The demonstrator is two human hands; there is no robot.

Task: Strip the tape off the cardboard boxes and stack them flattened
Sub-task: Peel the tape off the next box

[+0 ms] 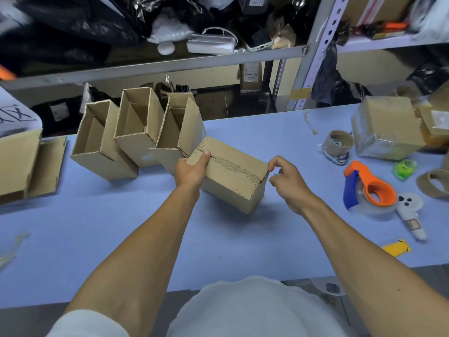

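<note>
A closed brown cardboard box (233, 176) lies in the middle of the blue table (121, 227), its top seam running left to right. My left hand (192, 170) grips its left end, thumb on the seam. My right hand (288, 181) is at the box's right top corner, thumb and forefinger pinched together at the edge; whether tape is between them I cannot tell. Behind the box, three open cardboard boxes (104, 139) (138, 128) (178, 132) lean in a row, mouths up.
An orange and blue tape dispenser (369, 188), an empty tape core (339, 141), a wrapped box (386, 127), a yellow cutter (397, 248) and a white toy (410, 212) lie at the right. Flattened cardboard (26, 164) sits at the left. Metal shelving (155, 64) stands behind the table.
</note>
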